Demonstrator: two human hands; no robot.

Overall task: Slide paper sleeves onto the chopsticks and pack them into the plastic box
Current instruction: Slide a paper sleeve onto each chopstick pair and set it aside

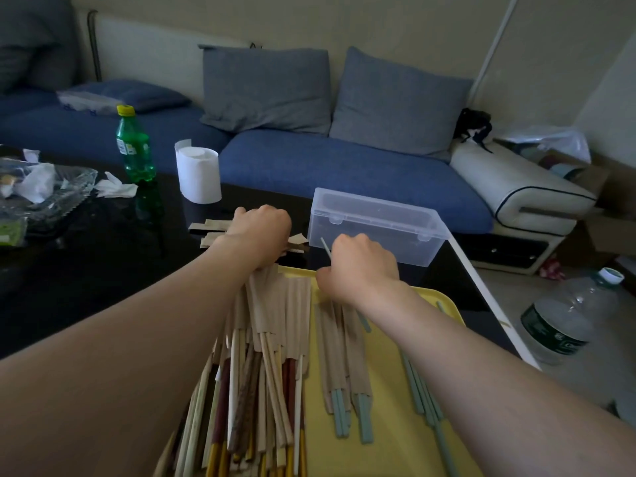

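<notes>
Chopstick (pixel 325 247) pinched in right hand (pixel 361 266) beside plastic box (pixel 378 225); left hand (pixel 260 232) grips paper sleeves (pixel 211 225).

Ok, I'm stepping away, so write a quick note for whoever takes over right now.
Left hand: fingers curled down on the loose sleeves beyond the tray; the grip itself is hidden.
Right hand: grips one green chopstick.
Tray: sleeved chopsticks at left and middle, bare chopsticks at right.
Box: behind the tray, looks empty.
Done: many sleeved. Left: sleeve the bare ones, pack everything.
</notes>
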